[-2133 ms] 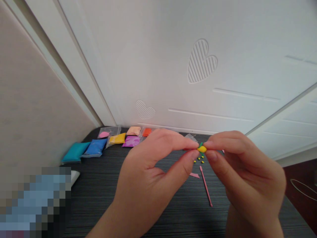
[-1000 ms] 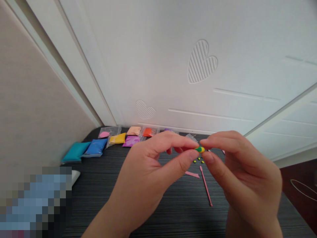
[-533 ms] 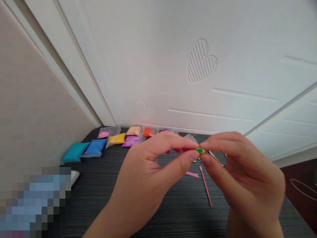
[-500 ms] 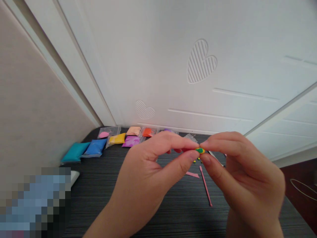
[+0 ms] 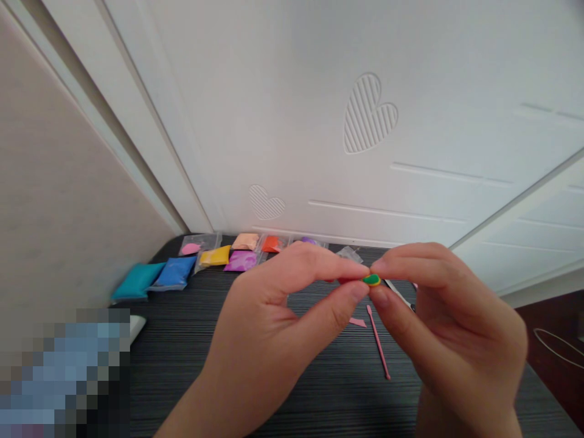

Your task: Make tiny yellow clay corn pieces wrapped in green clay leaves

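Between the fingertips of both hands is a small piece of green and yellow modelling clay (image 5: 373, 280), green on top with a yellow edge. My left hand (image 5: 283, 322) pinches its left end with thumb and forefinger. From the other side, my right hand (image 5: 449, 316) closes thumb and forefinger on the right end. The piece is held above the dark table, partly covered by the fingertips. Below it on the table lie a thin pink modelling tool (image 5: 378, 344) and a flat pink strip (image 5: 358, 322), partly hidden by my left hand.
Along the back lie clay packets: teal (image 5: 139, 281), blue (image 5: 174, 272), yellow (image 5: 215, 256), purple (image 5: 241, 261), peach (image 5: 245, 241) and orange (image 5: 271, 244). A metal blade with a dark handle (image 5: 399, 294) is partly behind my right hand. A white panel (image 5: 296, 121) rises behind the dark table (image 5: 182, 365).
The clay piece has shifted slightly right and turned, showing its green top with yellow along the lower edge. Small yellow-green bits visible below it before are now hidden by my hands.
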The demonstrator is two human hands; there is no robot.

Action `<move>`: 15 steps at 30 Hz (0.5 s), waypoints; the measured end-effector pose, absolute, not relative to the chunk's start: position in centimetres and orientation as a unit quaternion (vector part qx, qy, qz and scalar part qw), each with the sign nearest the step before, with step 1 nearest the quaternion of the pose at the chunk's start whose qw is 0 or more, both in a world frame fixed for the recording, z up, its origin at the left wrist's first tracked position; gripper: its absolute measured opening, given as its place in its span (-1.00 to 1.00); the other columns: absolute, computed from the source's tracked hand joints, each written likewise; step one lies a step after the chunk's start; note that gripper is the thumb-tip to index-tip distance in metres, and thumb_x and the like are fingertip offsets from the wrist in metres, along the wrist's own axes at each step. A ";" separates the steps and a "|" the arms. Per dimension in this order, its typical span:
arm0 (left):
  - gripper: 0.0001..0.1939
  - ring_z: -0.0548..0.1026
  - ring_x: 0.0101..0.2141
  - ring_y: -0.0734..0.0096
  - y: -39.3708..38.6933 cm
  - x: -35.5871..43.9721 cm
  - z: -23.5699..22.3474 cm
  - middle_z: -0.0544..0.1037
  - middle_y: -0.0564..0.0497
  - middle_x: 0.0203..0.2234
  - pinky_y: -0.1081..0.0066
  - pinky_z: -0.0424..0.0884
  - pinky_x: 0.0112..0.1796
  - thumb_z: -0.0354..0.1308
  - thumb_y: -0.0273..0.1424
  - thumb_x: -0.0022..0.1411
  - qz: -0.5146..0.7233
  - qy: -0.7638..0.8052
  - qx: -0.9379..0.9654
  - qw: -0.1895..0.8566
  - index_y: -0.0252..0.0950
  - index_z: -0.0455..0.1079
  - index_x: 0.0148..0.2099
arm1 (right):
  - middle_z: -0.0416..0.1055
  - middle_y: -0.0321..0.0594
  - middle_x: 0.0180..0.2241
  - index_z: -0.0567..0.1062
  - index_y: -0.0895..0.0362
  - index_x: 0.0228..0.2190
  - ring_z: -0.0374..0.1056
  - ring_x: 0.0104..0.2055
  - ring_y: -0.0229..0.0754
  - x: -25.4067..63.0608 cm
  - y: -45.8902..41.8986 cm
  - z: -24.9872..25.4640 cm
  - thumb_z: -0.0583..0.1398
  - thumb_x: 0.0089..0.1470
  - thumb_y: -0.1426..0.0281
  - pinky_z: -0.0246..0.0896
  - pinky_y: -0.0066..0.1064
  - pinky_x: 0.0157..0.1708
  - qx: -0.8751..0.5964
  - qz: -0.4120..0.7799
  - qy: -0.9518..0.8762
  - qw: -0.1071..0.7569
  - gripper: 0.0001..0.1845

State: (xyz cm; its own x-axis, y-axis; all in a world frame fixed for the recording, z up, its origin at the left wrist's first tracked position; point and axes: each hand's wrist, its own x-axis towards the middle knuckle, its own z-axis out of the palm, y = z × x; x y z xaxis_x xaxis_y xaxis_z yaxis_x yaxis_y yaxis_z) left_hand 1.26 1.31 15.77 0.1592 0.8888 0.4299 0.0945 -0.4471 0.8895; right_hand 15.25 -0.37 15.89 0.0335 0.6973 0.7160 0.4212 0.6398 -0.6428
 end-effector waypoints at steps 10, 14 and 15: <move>-0.81 0.44 -0.24 0.44 1.4 1.1 15.5 0.54 0.13 -0.36 0.48 0.39 -0.26 0.14 -0.50 0.05 0.540 0.350 0.688 0.337 -0.13 0.45 -0.28 | 0.39 -0.30 -0.35 0.46 0.09 -0.32 0.30 -0.29 -0.18 16.5 -0.3 16.1 0.25 -0.25 0.64 0.25 -0.30 -0.37 -0.395 0.099 -0.737 0.540 -0.63; -0.79 0.44 -0.21 0.43 1.3 1.1 15.5 0.54 0.15 -0.34 0.49 0.40 -0.26 0.13 -0.52 0.06 0.542 0.351 0.692 0.323 -0.11 0.44 -0.27 | 0.40 -0.30 -0.35 0.46 0.10 -0.31 0.30 -0.30 -0.17 16.6 -0.2 16.2 0.24 -0.26 0.66 0.26 -0.28 -0.38 -0.394 0.094 -0.736 0.542 -0.61; -0.78 0.44 -0.20 0.43 1.3 1.0 15.5 0.54 0.15 -0.33 0.49 0.40 -0.26 0.13 -0.52 0.06 0.543 0.351 0.692 0.321 -0.10 0.44 -0.26 | 0.40 -0.30 -0.35 0.46 0.11 -0.31 0.30 -0.30 -0.18 16.6 -0.2 16.2 0.24 -0.27 0.67 0.26 -0.28 -0.39 -0.392 0.092 -0.735 0.545 -0.61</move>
State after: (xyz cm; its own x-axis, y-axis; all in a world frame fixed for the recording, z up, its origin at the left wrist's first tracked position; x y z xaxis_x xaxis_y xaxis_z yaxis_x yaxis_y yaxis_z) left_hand 1.05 1.33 15.54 0.1636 0.8343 0.5265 0.1373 -0.5477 0.8253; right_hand 16.56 -0.18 16.19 -0.0979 0.6768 0.7297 0.4772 0.6753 -0.5624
